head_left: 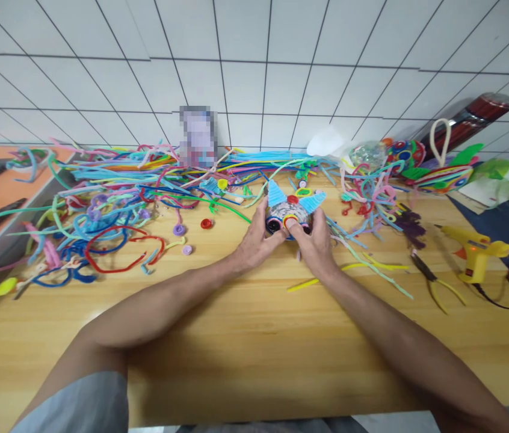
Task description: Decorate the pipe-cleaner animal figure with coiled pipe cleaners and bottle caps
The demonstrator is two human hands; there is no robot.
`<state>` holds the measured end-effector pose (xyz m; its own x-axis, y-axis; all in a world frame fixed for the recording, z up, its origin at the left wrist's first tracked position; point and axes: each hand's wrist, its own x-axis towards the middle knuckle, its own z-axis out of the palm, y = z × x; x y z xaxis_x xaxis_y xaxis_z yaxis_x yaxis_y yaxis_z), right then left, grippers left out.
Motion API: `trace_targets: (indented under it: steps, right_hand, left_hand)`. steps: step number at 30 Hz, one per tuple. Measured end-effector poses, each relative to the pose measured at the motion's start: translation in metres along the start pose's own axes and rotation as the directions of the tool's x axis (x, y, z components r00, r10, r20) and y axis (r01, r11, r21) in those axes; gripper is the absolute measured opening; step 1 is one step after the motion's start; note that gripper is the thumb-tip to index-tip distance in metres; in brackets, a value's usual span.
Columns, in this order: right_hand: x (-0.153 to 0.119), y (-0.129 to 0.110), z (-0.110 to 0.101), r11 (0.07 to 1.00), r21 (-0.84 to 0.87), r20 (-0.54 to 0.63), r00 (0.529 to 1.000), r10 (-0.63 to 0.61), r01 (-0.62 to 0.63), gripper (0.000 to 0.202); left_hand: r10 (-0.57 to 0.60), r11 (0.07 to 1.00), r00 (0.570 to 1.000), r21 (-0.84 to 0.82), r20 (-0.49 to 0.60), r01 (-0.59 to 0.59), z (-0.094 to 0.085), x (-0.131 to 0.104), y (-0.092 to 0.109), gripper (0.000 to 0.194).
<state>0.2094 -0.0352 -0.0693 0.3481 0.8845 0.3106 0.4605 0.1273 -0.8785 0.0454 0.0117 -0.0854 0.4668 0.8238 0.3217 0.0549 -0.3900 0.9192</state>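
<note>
A small craft figure [289, 210] with two blue ears, a grey speckled body and dark round eyes is held between both hands above the wooden table. My left hand [255, 240] grips its left side, fingers behind and thumb near the dark eye. Around its right side is my right hand [315, 240], the thumb pressing on a red and yellow ring [289, 221] at the front. The fingertips behind the figure are hidden. Just below the right wrist lies a yellow pipe cleaner [303, 284].
Tangled pipe cleaners [105, 210] cover the left and back of the wooden table [236, 343]. On the right are pliers [430, 273], a yellow glue gun [475, 252] and a colourful craft piece [444, 176]. A red roll [471, 123] leans against the tiled wall.
</note>
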Motion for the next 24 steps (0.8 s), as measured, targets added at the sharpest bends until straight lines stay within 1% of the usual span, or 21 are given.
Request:
trace_targets:
  steps: [8, 14, 17, 20, 24]
  right_hand:
    - [0.000, 0.000, 0.000, 1.000, -0.016, 0.003, 1.000, -0.007, 0.007, 0.042]
    - [0.001, -0.006, -0.003, 0.998, -0.036, 0.029, 0.998, 0.050, -0.049, 0.043]
    - [0.001, -0.008, -0.004, 0.999, 0.007, 0.039, 0.998, 0.053, -0.053, 0.045]
    - [0.002, -0.007, -0.005, 0.997, 0.054, 0.053, 0.998, 0.044, -0.046, 0.050]
    - [0.002, -0.003, -0.005, 0.976, 0.215, 0.112, 0.994, 0.007, -0.032, 0.054]
  left_hand:
    - [0.017, 1.000, 1.000, -0.014, -0.007, -0.017, 0.001, 0.001, 0.001, 0.091]
    - [0.011, 1.000, 1.000, -0.012, -0.025, -0.011, 0.003, 0.001, 0.000, 0.094]
    - [0.018, 0.999, 0.999, -0.030, -0.041, -0.020, 0.003, 0.000, 0.003, 0.096]
    - [0.000, 0.999, 0.999, -0.042, -0.050, -0.002, 0.002, 0.000, 0.007, 0.093]
    - [-0.027, 0.998, 0.998, -0.058, -0.048, 0.024, -0.001, 0.001, 0.015, 0.084]
